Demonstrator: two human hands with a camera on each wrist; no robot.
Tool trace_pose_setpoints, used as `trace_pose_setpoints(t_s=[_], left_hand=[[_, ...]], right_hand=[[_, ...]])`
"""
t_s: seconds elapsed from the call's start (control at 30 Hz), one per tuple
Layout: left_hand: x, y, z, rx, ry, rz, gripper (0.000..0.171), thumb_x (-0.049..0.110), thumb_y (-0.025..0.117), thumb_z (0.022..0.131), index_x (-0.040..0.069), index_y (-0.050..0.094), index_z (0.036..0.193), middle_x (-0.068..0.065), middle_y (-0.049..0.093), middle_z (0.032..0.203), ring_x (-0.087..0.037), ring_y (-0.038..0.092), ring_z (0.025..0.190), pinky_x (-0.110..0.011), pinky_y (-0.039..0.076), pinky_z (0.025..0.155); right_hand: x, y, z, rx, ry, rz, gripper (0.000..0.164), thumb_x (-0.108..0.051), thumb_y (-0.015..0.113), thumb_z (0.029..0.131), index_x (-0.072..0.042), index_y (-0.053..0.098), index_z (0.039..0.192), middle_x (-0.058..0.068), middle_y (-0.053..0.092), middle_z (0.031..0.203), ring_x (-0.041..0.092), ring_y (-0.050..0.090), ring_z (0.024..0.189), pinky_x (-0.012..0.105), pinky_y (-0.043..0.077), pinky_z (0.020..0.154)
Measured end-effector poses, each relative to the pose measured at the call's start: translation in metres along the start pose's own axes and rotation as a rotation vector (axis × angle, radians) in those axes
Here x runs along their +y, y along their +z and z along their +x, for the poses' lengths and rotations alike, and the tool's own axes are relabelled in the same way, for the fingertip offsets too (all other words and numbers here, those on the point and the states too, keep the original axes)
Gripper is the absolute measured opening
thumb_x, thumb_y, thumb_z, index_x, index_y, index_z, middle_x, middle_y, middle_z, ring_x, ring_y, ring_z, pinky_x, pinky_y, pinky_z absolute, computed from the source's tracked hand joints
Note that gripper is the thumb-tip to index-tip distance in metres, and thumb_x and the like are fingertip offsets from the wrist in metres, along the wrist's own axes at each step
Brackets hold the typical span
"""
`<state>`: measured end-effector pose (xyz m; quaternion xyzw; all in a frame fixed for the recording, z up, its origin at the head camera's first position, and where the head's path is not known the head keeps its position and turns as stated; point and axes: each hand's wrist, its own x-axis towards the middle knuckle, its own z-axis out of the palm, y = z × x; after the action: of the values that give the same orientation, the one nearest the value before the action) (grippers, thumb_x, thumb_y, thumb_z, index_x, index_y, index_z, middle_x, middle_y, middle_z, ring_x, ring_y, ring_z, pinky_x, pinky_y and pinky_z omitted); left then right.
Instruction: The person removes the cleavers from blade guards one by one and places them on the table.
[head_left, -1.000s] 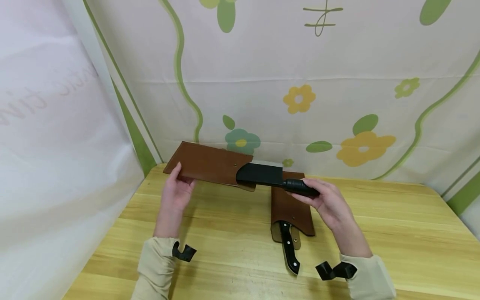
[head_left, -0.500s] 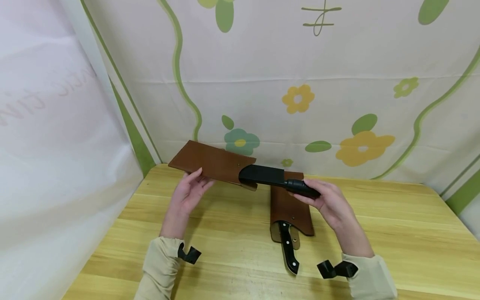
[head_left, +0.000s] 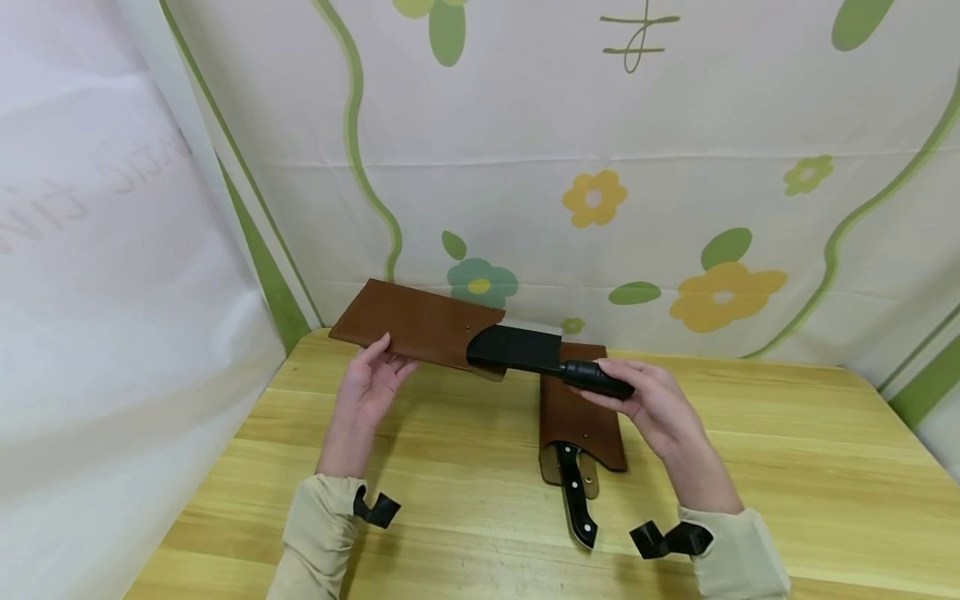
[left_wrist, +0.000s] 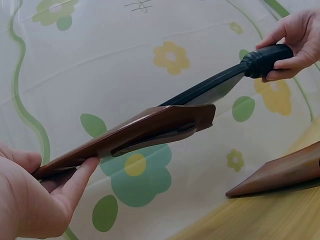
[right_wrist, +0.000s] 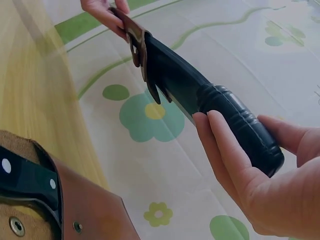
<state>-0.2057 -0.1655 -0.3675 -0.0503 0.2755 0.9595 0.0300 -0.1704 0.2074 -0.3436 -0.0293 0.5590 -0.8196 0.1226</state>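
My left hand point(head_left: 367, 390) pinches the lower edge of a brown leather sheath point(head_left: 420, 321), thumb on the front face and fingers behind. Out of the sheath's right end comes a cleaver point(head_left: 525, 346), its blade black with a silver strip along the top edge; the rest of the blade is hidden inside. Its ribbed black handle point(right_wrist: 245, 130) is held by my right hand point(head_left: 663, 408), between thumb and fingers. Sheath and cleaver are in the air, sloping down to the right in the head view.
A second brown leather sheath point(head_left: 581, 408) lies on the wooden table point(head_left: 450, 517), holding a knife whose black riveted handle point(head_left: 576, 500) points toward me. Behind the table hangs a white cloth point(head_left: 480, 108) printed with flowers; another white sheet point(head_left: 112, 375) hangs at the left.
My left hand has shifted right along the sheath's lower edge. The silver strip of the blade was out of sight half a second ago and shows again now. The right hand hardly moved.
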Motion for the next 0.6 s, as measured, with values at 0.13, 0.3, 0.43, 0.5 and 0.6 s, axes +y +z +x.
trace_pose_setpoints(t_s=[0.13, 0.3, 0.43, 0.5, 0.6], left_hand=[[0.002, 0.000, -0.001, 0.016, 0.001, -0.011, 0.025, 0.007, 0.043, 0.111, 0.012, 0.045, 0.135, -0.010, 0.067, 0.109, -0.026, 0.069, 0.102, -0.039, 0.060, 0.083], [0.006, -0.003, -0.001, 0.016, 0.004, -0.045, 0.021, 0.007, 0.043, 0.110, 0.010, 0.044, 0.131, -0.010, 0.067, 0.108, -0.025, 0.069, 0.102, -0.039, 0.059, 0.084], [0.009, -0.006, -0.001, 0.033, 0.006, -0.074, 0.021, 0.008, 0.043, 0.111, 0.011, 0.041, 0.131, -0.010, 0.067, 0.110, -0.025, 0.069, 0.102, -0.039, 0.059, 0.085], [0.011, -0.007, 0.000, 0.049, 0.005, -0.084, 0.019, 0.010, 0.044, 0.111, 0.011, 0.041, 0.130, -0.010, 0.067, 0.109, -0.025, 0.068, 0.101, -0.038, 0.059, 0.084], [0.012, -0.008, 0.001, 0.063, 0.011, -0.079, 0.013, 0.014, 0.045, 0.111, 0.009, 0.045, 0.124, -0.008, 0.067, 0.106, -0.023, 0.067, 0.099, -0.035, 0.058, 0.084]], right_hand=[[-0.002, -0.001, -0.001, -0.012, 0.000, 0.013, 0.020, -0.002, 0.057, 0.105, -0.005, 0.077, 0.104, 0.023, 0.046, 0.131, 0.028, 0.072, 0.106, 0.041, 0.056, 0.094], [-0.003, -0.004, -0.001, -0.031, -0.006, 0.036, 0.023, 0.000, 0.056, 0.105, -0.004, 0.078, 0.103, 0.020, 0.054, 0.125, 0.030, 0.073, 0.104, 0.040, 0.057, 0.091], [-0.004, -0.009, -0.001, -0.045, -0.015, 0.063, 0.026, 0.003, 0.053, 0.105, -0.003, 0.078, 0.103, 0.018, 0.062, 0.117, 0.031, 0.074, 0.102, 0.041, 0.058, 0.090], [-0.006, -0.011, -0.002, -0.053, -0.016, 0.081, 0.029, 0.004, 0.051, 0.105, -0.004, 0.079, 0.103, 0.016, 0.065, 0.115, 0.032, 0.074, 0.101, 0.042, 0.058, 0.090], [-0.008, -0.013, -0.004, -0.067, -0.019, 0.096, 0.031, 0.004, 0.051, 0.105, -0.005, 0.080, 0.101, 0.015, 0.068, 0.113, 0.031, 0.074, 0.101, 0.043, 0.058, 0.089]])
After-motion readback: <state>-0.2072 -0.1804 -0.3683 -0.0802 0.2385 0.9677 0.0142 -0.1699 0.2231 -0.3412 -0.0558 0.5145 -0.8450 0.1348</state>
